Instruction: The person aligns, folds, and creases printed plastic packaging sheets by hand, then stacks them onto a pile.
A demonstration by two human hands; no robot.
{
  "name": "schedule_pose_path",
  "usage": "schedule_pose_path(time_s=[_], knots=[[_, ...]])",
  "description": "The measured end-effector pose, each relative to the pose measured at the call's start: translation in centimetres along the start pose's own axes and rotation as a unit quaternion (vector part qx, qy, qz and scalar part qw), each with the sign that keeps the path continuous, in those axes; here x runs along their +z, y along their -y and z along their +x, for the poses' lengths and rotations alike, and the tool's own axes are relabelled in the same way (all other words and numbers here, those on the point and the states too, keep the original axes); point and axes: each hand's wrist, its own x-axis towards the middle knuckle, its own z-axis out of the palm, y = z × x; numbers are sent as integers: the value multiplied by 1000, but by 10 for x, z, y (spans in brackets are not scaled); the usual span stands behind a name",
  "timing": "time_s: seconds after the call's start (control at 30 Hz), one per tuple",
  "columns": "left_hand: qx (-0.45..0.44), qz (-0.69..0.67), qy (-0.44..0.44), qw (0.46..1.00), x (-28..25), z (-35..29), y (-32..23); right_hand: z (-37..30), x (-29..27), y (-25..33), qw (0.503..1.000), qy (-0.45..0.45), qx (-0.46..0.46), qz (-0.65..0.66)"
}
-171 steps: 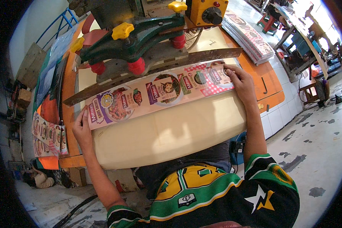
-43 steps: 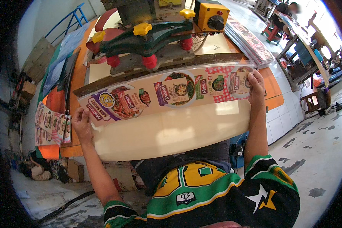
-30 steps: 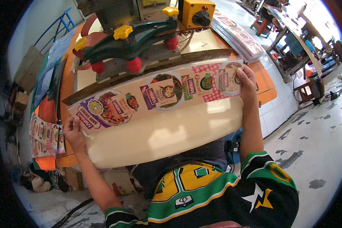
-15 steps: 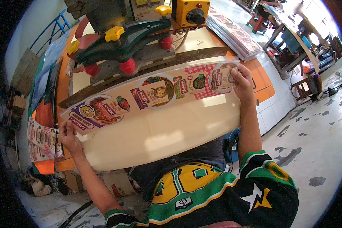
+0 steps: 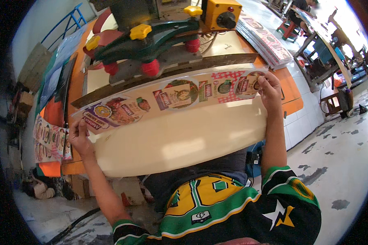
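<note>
A long printed strip of colourful food labels (image 5: 171, 96) is stretched across the cream board (image 5: 180, 139) in front of me. My left hand (image 5: 79, 136) pinches the strip's left end at the board's left edge. At the strip's right end, my right hand (image 5: 270, 87) grips it near the board's upper right corner. The strip lies just in front of the dark blade bar (image 5: 159, 75) of a green cutting machine (image 5: 143, 38) with red and yellow knobs.
An orange table (image 5: 290, 90) carries the machine and a yellow control box (image 5: 221, 14). A stack of printed sheets (image 5: 265, 41) lies at the back right. More label sheets (image 5: 49, 136) hang at the left. Tiled floor and benches are on the right.
The strip has slid to the left along the board, my left hand dropping lower at the left edge. My right hand stays on the strip's right end.
</note>
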Motion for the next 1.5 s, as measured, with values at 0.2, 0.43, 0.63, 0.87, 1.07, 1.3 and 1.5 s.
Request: schedule_pose_path(time_s=[0.2,0.43,0.63,0.87,1.07,1.3,1.5], knots=[[-18,-16,3,1000,8,-1,-11,4,-8,-7,999,-19,2,-46],[6,19,5,1000,9,-2,-17,5,-24,-7,994,13,38,-103],[4,29,12,999,9,-2,-19,5,-6,-10,992,-42,9,-118],[-7,31,6,999,13,-3,-23,4,-6,-8,991,-38,13,-127],[23,77,-9,997,14,-5,-26,3,2,0,991,-29,34,-128],[-4,66,-29,997,13,-5,-22,2,11,0,990,-43,41,-128],[-4,77,-11,997,13,-4,-24,2,13,2,989,-35,54,-132]])
